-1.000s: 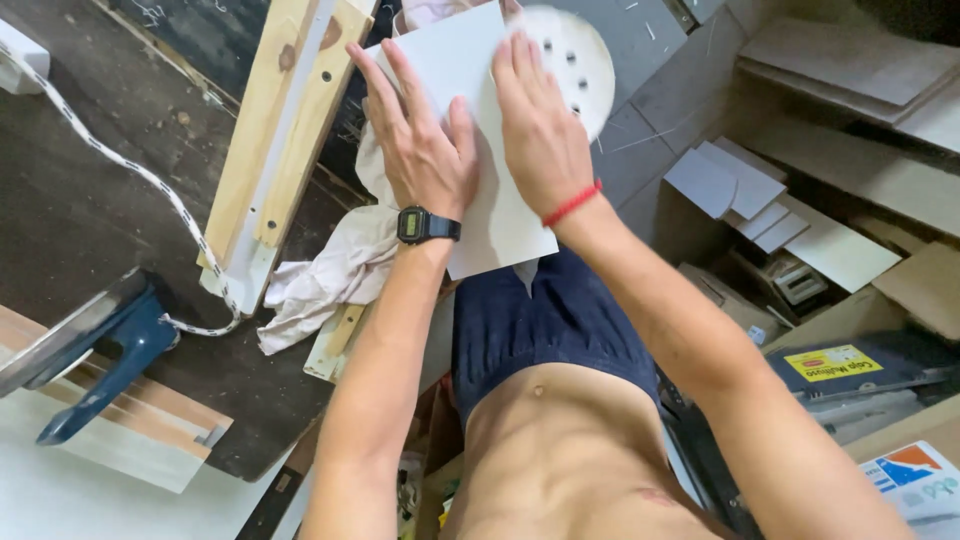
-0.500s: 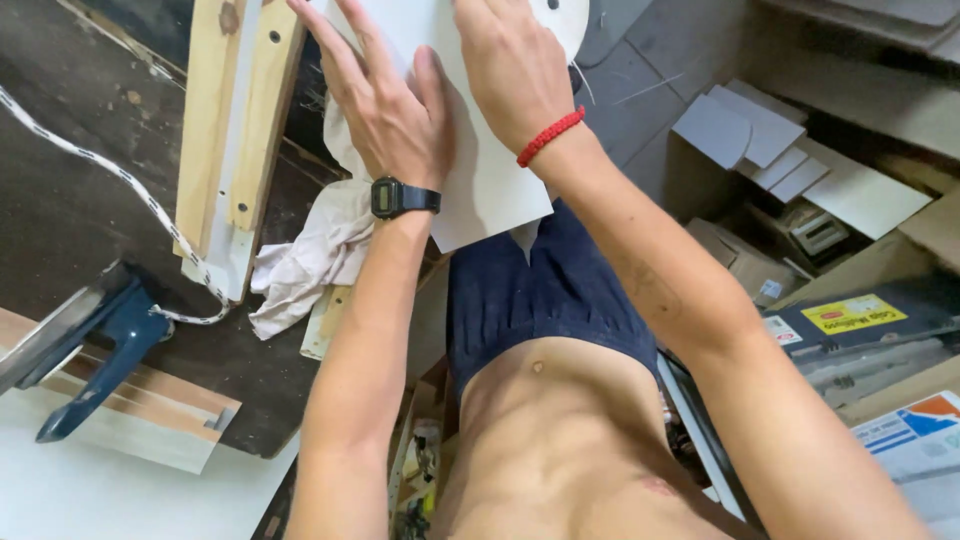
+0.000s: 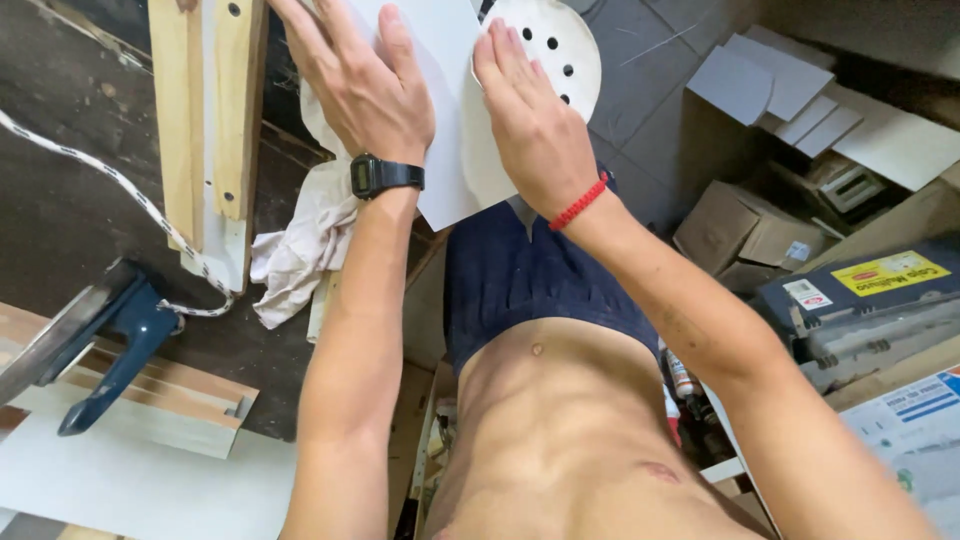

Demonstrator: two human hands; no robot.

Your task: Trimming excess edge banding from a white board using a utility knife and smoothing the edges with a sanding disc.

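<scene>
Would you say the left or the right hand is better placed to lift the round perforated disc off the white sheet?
Probably the right hand: its fingers already rest on the round perforated disc. The left hand lies flat on the white sheet, away from the disc.

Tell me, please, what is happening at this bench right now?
A person is pressing both hands flat on a white sheet at the bench edge. The left hand, with a black watch on its wrist, lies on the sheet's left part; the right hand, with a red wristband, covers its right edge, beside a round white disc with holes. A crumpled rag and a wooden frame lie to the left, and a blue clamp sits further down.
</scene>
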